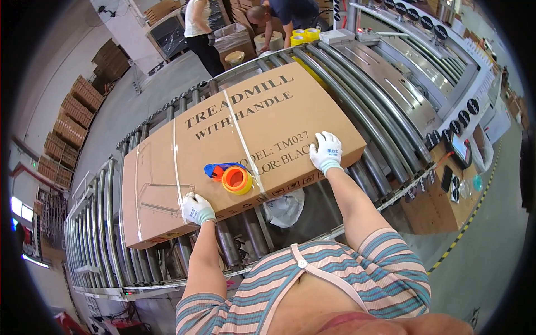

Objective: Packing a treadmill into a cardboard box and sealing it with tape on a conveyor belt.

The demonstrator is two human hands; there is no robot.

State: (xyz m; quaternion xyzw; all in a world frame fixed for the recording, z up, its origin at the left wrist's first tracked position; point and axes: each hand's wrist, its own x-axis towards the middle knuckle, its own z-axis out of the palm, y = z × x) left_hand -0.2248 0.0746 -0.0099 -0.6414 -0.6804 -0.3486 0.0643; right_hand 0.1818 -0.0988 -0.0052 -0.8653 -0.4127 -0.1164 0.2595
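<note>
Long flat cardboard box [240,145] laid across roller conveyor [363,111]. Left hand [196,209], gloved, curled on near edge at 7 o'clock; right hand [326,151] spread flat at 3 o'clock. Orange tape dispenser [234,177] rested on box between hands.

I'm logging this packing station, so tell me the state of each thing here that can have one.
Cardboard box: closed, strapped, lying flat on the rollers.
Tape dispenser: lying loose on the box, unheld.
Left hand: gloved, on the box's near edge.
Right hand: gloved, flat on the box top.
Roller conveyor: carrying the box.
</note>
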